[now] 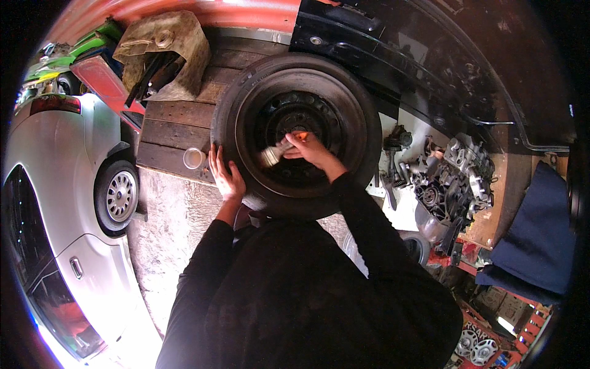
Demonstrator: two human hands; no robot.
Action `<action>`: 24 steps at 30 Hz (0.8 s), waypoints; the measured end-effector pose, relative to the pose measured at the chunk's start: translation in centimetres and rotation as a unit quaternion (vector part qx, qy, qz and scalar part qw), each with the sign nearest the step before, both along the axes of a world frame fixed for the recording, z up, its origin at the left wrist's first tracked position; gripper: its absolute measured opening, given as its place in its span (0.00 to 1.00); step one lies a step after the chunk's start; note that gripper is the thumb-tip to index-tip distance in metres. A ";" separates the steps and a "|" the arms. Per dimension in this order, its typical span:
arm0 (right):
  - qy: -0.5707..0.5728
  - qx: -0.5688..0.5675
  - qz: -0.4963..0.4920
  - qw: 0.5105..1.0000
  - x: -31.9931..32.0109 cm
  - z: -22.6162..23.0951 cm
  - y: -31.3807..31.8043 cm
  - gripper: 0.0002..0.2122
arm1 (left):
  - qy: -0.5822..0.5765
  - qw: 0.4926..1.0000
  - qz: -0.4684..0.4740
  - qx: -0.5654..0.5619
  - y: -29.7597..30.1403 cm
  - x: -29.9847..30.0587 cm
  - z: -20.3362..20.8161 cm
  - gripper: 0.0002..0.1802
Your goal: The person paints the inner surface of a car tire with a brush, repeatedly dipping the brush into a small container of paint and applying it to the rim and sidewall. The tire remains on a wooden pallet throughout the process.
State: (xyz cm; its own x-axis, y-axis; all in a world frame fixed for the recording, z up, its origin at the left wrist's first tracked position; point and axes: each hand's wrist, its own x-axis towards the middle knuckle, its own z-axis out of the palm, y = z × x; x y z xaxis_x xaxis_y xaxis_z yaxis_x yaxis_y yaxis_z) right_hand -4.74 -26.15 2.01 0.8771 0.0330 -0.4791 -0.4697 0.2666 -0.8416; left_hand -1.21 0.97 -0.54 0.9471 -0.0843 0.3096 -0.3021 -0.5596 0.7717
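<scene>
A car wheel, its black tyre around a dark steel rim, lies on a wooden plank bench. My right hand is closed around a paintbrush; its pale bristles point left over the lower part of the rim. A bit of orange on the brush shows at my fingers. My left hand rests against the tyre's lower left side, fingers stretched out and apart, holding nothing. Just left of it a small clear cup stands near the bench's edge.
The plank bench carries a cut-open, dirty plastic container with dark tools inside. A silver car stands at left. Engine parts lie at right, beside a dark blue cloth. A black car panel is behind.
</scene>
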 end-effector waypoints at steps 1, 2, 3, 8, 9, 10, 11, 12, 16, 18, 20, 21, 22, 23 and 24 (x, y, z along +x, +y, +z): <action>0.002 -0.002 0.062 0.998 -0.3 0.4 -1.4 0.16 | -0.002 1.000 0.000 0.001 0.1 0.0 0.0 0.30; 0.032 -0.014 0.119 0.992 -0.4 0.8 -2.9 0.16 | -0.003 1.000 0.000 0.002 0.1 0.0 -0.1 0.30; 0.060 -0.025 0.173 0.983 -0.1 1.5 -4.3 0.16 | -0.005 1.000 -0.004 0.002 0.0 0.1 -0.1 0.31; 0.120 -0.079 0.324 0.935 3.8 4.1 -5.0 0.18 | -0.006 1.000 -0.005 0.006 -0.1 0.2 -0.4 0.30; 0.101 -0.076 0.298 0.946 4.8 3.2 -4.2 0.18 | -0.016 1.000 -0.009 0.003 -0.1 0.2 -0.4 0.30; 0.082 -0.073 0.271 0.956 5.8 2.4 -3.4 0.18 | -0.018 1.000 -0.011 -0.002 -0.1 0.3 -0.5 0.30; 0.064 -0.069 0.244 0.965 6.8 1.5 -2.5 0.18 | -0.018 1.000 -0.012 0.000 -0.1 0.3 -0.6 0.30; 0.038 -0.058 0.194 0.979 7.8 0.9 -1.7 0.18 | -0.020 1.000 -0.013 0.001 0.0 0.3 -0.6 0.30; -0.054 -0.021 -0.111 0.992 9.9 0.6 -0.5 0.19 | -0.013 1.000 -0.013 0.005 0.4 0.3 -0.4 0.30; -0.107 0.007 -0.318 0.942 9.4 -0.7 -0.9 0.21 | -0.007 1.000 -0.015 0.001 0.1 0.2 -0.3 0.30; -0.105 0.042 -0.411 0.904 8.8 -2.1 -1.2 0.21 | -0.008 1.000 -0.017 -0.001 0.0 0.1 -0.2 0.30; -0.094 0.053 -0.434 0.894 8.2 -2.5 -0.7 0.21 | -0.007 1.000 -0.017 -0.001 0.0 0.1 -0.2 0.30; -0.099 0.068 -0.445 0.887 7.7 -3.0 0.4 0.21 | -0.006 1.000 -0.017 -0.001 0.0 0.1 -0.2 0.30; -0.104 0.083 -0.456 0.880 7.2 -3.2 1.6 0.20 | -0.006 1.000 -0.017 -0.001 0.0 0.2 -0.2 0.30; -0.059 0.092 -0.448 0.887 6.5 -3.1 2.6 0.20 | -0.008 1.000 -0.015 0.001 0.2 0.2 -0.5 0.30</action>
State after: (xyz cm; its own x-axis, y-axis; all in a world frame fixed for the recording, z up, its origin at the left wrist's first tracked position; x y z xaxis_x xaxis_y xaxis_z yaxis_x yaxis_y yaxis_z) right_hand 1.74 -23.56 -1.07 0.6350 -0.6349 -0.4401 0.0891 0.6261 -0.7746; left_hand -1.01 1.17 -1.02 0.9394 -0.1121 0.3239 -0.3300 -0.5512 0.7663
